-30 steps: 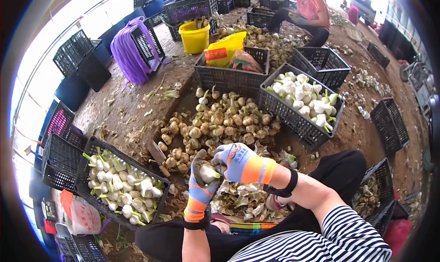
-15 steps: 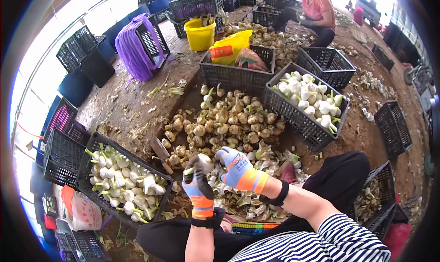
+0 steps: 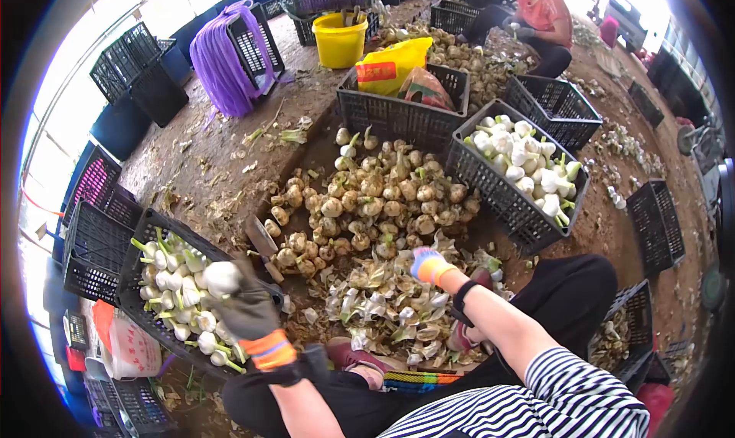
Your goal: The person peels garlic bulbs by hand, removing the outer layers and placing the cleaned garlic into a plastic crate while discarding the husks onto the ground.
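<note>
My left hand (image 3: 249, 308), in a grey, orange and blue glove and smeared by motion, is over the right part of the left crate (image 3: 136, 285). A clean white garlic bulb (image 3: 222, 279) sits at its fingertips, above peeled bulbs with green stems. My right hand (image 3: 429, 265), in a blue and orange glove, hovers above the upper right of a heap of peeled skins (image 3: 390, 300); its fingers are blurred. Beyond it lies a pile of unpeeled brown garlic (image 3: 375, 193). A flat-bladed tool (image 3: 262, 239) rests at that pile's left edge.
A second crate (image 3: 498, 189) of white garlic stands at the right. Behind the pile, another crate (image 3: 398, 120) holds a yellow bag (image 3: 394, 67). A yellow bucket (image 3: 340, 41) and purple strands (image 3: 222, 59) are farther back. A co-worker in pink (image 3: 547, 17) sits at the upper right.
My left hand has moved left with the white bulb, from above the skins to over the left crate. My right hand has moved right and away from it. The view has shifted slightly.
</note>
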Available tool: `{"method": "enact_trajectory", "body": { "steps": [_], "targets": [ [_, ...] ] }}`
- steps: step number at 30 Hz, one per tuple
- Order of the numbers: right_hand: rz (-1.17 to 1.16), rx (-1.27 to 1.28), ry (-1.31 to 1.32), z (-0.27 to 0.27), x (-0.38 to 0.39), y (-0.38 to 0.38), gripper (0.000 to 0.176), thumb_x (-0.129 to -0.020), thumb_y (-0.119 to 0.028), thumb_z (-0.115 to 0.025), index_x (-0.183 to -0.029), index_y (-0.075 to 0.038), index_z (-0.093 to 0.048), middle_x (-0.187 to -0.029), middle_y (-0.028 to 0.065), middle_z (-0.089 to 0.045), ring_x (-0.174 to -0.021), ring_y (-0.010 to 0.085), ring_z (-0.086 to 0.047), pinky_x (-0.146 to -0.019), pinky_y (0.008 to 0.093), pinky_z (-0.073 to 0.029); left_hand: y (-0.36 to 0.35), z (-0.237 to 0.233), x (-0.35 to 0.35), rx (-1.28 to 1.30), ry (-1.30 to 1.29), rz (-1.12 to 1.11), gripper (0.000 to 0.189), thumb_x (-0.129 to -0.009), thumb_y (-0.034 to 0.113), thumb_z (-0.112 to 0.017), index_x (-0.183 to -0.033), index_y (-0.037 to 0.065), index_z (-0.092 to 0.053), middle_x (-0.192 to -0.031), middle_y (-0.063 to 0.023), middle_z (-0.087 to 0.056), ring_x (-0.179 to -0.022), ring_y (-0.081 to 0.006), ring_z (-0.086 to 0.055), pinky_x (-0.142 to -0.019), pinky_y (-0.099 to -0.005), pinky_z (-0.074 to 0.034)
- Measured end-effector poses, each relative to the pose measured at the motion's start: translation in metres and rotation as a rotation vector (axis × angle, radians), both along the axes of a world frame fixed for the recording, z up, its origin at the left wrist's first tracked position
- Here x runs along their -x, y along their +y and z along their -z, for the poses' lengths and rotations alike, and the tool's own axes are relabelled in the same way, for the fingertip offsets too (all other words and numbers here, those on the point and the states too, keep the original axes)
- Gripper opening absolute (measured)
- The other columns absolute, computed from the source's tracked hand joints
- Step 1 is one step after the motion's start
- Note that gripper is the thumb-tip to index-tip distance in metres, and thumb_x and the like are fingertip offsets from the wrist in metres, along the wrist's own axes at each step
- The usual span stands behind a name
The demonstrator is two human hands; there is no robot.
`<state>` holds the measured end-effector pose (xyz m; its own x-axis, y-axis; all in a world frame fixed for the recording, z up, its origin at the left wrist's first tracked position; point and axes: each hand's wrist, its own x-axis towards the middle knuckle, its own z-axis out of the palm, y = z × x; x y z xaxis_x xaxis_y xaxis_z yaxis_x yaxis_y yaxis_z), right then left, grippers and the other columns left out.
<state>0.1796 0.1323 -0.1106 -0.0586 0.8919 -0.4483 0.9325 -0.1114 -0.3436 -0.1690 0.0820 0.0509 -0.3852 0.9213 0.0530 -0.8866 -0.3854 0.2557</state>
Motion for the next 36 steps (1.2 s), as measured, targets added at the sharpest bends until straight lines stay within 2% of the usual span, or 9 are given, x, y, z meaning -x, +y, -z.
{"method": "enact_trajectory", "body": {
  "steps": [3,9,12,14,17,20,24,31,36],
  "targets": [
    [0.371,-0.084,0.209,0.024,0.028,0.037,0.043,-0.074,-0.016,-0.056,-0.114,-0.003,-0.061,-0.118,0.0219,-0.058,-0.110,0.0343,-0.056,-0.094,0.0386,-0.045,-0.005,-0.059,0.011,-0.117,-0.094,-0.074,0.081,-0.089,0.047,-0.055,-0.142,-0.003,-0.019,-0.140,-0.0261,-0.035,-0.124,-0.0375,-0.043,-0.103,-0.0424,-0.042],
    [0.535,-0.101,0.296,0.060,0.055,0.073,0.044,-0.070,-0.021,-0.065,-0.111,-0.004,-0.063,-0.115,0.0212,-0.060,-0.109,0.0345,-0.057,-0.092,0.0397,-0.045,0.013,0.018,-0.025,0.101,0.450,0.108,0.045,-0.094,0.027,-0.052,-0.132,0.004,-0.043,-0.129,-0.0148,-0.051,-0.115,-0.0318,-0.052,-0.098,-0.0409,-0.045],
    [0.665,0.087,1.264,0.001,0.051,0.056,0.012,-0.077,-0.009,-0.070,-0.086,-0.004,-0.066,-0.070,0.0060,-0.063,-0.048,0.0154,-0.056,-0.042,0.0290,-0.042,0.009,0.032,-0.068,0.304,0.870,0.163,0.056,-0.084,0.005,-0.062,-0.136,0.007,-0.039,-0.136,-0.0093,-0.046,-0.122,-0.0275,-0.046,-0.096,-0.0392,-0.045],
    [0.608,0.211,1.534,-0.058,0.051,0.038,0.016,-0.080,-0.008,-0.069,-0.095,-0.004,-0.064,-0.070,0.0032,-0.062,-0.050,0.0108,-0.055,-0.042,0.0232,-0.041,0.011,0.044,-0.088,0.332,1.004,0.249,0.074,-0.073,-0.011,-0.066,-0.139,0.007,-0.036,-0.142,-0.0108,-0.038,-0.127,-0.0224,-0.040,-0.097,-0.0365,-0.045],
    [0.481,0.362,1.880,-0.114,0.062,0.011,0.021,-0.083,-0.013,-0.068,-0.101,-0.005,-0.062,-0.076,0.0031,-0.063,-0.057,0.0097,-0.057,-0.047,0.0209,-0.043,0.011,0.049,-0.110,0.192,1.068,0.271,0.075,-0.071,-0.010,-0.070,-0.138,0.006,-0.038,-0.131,-0.0122,-0.047,-0.113,-0.0190,-0.050,-0.093,-0.0323,-0.046],
    [0.433,0.181,1.686,-0.168,0.084,-0.013,0.034,-0.081,-0.021,-0.071,-0.107,-0.003,-0.061,-0.081,-0.0022,-0.061,-0.061,0.0057,-0.054,-0.052,0.0181,-0.040,0.009,0.051,-0.114,0.124,1.026,0.182,0.070,-0.068,-0.009,-0.074,-0.129,0.004,-0.044,-0.127,-0.0079,-0.051,-0.111,-0.0183,-0.053,-0.095,-0.0327,-0.045],
    [0.555,0.122,1.718,-0.158,0.103,-0.026,0.029,-0.078,-0.007,-0.074,-0.103,-0.001,-0.063,-0.094,0.0052,-0.067,-0.081,0.0136,-0.064,-0.074,0.0259,-0.052,-0.001,0.048,-0.114,0.128,1.061,0.100,0.063,-0.066,-0.009,-0.076,-0.121,0.003,-0.048,-0.124,-0.0088,-0.052,-0.110,-0.0200,-0.054,-0.093,-0.0335,-0.046],
    [0.444,0.209,1.811,-0.171,0.085,-0.047,0.028,-0.078,0.001,-0.069,-0.105,0.000,-0.064,-0.094,0.0064,-0.067,-0.081,0.0138,-0.064,-0.073,0.0269,-0.053,-0.016,0.038,-0.114,0.099,1.212,-0.010,0.065,-0.064,-0.009,-0.077,-0.121,0.004,-0.047,-0.124,-0.0096,-0.051,-0.110,-0.0208,-0.054,-0.094,-0.0339,-0.046],
    [0.254,0.075,1.522,-0.162,0.061,-0.038,0.019,-0.077,-0.003,-0.071,-0.096,-0.003,-0.069,-0.091,0.0013,-0.066,-0.078,0.0093,-0.060,-0.070,0.0236,-0.048,-0.029,0.000,-0.127,0.036,0.763,0.126,0.066,-0.074,-0.010,-0.067,-0.133,0.007,-0.041,-0.124,-0.0090,-0.050,-0.111,-0.0204,-0.053,-0.093,-0.0344,-0.048]
  ]
}}
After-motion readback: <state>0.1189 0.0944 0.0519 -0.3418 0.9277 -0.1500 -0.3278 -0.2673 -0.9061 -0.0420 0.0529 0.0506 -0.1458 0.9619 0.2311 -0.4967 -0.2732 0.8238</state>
